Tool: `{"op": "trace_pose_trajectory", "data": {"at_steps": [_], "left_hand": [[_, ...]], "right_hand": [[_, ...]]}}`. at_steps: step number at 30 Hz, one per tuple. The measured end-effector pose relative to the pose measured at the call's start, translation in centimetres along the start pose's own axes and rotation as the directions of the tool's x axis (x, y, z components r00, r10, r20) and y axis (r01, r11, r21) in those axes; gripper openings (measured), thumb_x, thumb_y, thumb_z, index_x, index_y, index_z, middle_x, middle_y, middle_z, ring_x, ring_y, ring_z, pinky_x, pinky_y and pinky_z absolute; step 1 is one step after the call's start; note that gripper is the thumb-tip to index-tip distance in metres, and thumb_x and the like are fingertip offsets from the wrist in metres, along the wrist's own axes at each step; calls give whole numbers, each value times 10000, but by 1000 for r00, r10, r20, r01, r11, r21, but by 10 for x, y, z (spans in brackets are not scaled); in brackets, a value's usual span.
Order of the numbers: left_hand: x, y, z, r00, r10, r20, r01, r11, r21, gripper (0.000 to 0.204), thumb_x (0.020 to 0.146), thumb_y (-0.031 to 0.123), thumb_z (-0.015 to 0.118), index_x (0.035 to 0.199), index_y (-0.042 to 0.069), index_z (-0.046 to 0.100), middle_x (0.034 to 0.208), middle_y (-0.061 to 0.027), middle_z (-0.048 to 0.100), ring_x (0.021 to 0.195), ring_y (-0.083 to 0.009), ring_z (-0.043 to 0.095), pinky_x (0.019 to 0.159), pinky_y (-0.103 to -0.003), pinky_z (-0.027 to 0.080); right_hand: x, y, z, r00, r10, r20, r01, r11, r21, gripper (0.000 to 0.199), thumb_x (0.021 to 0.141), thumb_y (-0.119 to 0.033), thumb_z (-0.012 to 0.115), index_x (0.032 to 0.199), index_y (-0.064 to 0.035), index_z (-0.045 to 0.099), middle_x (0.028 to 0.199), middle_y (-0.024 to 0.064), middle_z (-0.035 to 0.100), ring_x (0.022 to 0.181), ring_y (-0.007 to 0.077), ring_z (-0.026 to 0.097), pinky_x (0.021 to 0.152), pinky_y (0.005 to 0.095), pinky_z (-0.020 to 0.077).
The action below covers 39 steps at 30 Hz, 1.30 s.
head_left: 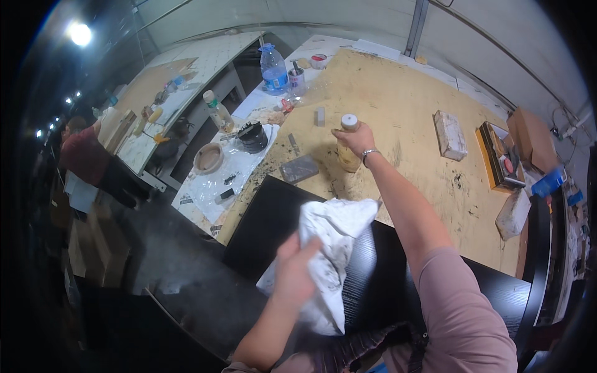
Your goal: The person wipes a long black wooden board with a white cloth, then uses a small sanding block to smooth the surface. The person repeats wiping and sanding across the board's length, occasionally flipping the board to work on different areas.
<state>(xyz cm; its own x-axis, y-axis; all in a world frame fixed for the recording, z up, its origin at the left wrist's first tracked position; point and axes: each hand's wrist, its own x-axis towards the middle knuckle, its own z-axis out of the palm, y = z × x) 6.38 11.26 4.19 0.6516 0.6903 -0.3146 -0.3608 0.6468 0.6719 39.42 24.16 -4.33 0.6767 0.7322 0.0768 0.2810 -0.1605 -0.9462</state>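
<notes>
My left hand point(293, 273) is closed on a crumpled white cloth point(329, 248) with dark smudges, held over a black wood-grained panel point(267, 214). Motion blurs that hand a little. Farther off, my right hand point(356, 138) wraps round a clear bottle point(349, 160) with a white cap and yellowish contents. This bottle is upright at the tan board point(404, 124) covering the table; whether its base touches the board I cannot tell. A grey block point(299, 168) lies left of the bottle, and a smaller grey block point(319, 116) lies beyond it.
Left on a plastic-covered table are a black tub point(252, 137), a round brown bowl point(209, 158) and a bottle point(217, 112). A large water bottle point(272, 68) stands farther back. At right are a wrapped block point(450, 135) and an open box point(499, 155). Another person point(93, 152) stands far left.
</notes>
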Motion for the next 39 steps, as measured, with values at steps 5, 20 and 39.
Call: {"op": "trace_pose_trajectory", "data": {"at_steps": [5, 20, 39], "left_hand": [[12, 3, -1, 998, 1, 62, 5, 995, -99, 304, 1033, 64, 515, 1315, -32, 576, 1232, -139, 679, 1080, -230, 687, 974, -374, 540], [34, -17, 23, 993, -92, 73, 101, 987, -123, 374, 1061, 101, 434, 1412, -14, 491, 1336, -150, 610, 1203, -273, 624, 1030, -418, 504], [24, -24, 21, 990, -134, -34, 128, 983, -130, 374, 1065, 141, 457, 1408, -1, 500, 1306, -143, 623, 1169, -292, 637, 1000, -428, 518]], "right_hand": [[-37, -44, -25, 999, -35, -10, 32, 976, -217, 304, 743, -240, 872, 903, -34, 715, 919, 103, 743, 810, 205, 701, 763, 344, 550], [-184, -128, -106, 616, -382, 689, 771, 114, -626, 114, 708, -169, 698, 770, -79, 728, 859, 97, 675, 905, 275, 626, 831, 396, 478], [-148, -101, -83, 704, -444, 555, 677, 182, -713, 209, 721, -281, 739, 785, -82, 757, 909, 95, 693, 942, 278, 616, 827, 404, 488]]}}
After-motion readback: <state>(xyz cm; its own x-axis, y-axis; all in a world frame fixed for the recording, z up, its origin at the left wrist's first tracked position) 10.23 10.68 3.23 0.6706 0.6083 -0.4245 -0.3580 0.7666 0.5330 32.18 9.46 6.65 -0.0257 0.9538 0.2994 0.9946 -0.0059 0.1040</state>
